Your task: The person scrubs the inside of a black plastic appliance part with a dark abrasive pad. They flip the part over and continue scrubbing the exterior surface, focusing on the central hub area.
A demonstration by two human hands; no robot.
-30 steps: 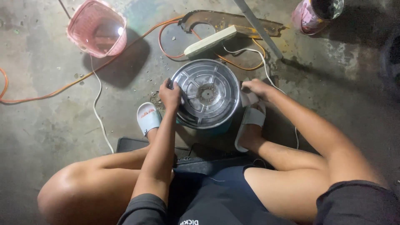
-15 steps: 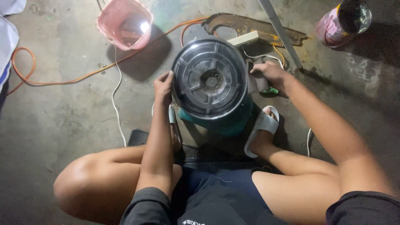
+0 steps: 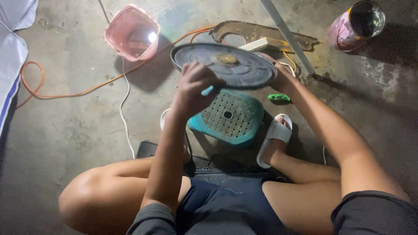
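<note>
Both hands gripped the round dark disc (image 3: pixel 226 65), lifted above the teal stool (image 3: pixel 228 117): left hand (image 3: pixel 193 89) fingers clamped its near rim, right hand (image 3: pixel 281 76) its far-right edge.

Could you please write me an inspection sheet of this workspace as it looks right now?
Surface: bare grey concrete floor, stained and dusty.
Job's things: round dark metal disc, tilted, held above a teal plastic stool with a gridded top.
Clutter: pink basket; pink-sided can; rusty metal plate; small green object beside the stool.
Grippers: left hand grips the disc's near edge; right hand holds its far side, mostly hidden.
Cables: orange cord looping across the floor; white cord; white power strip.
Surroundings: white cloth at left edge; grey bar slanting across.
</note>
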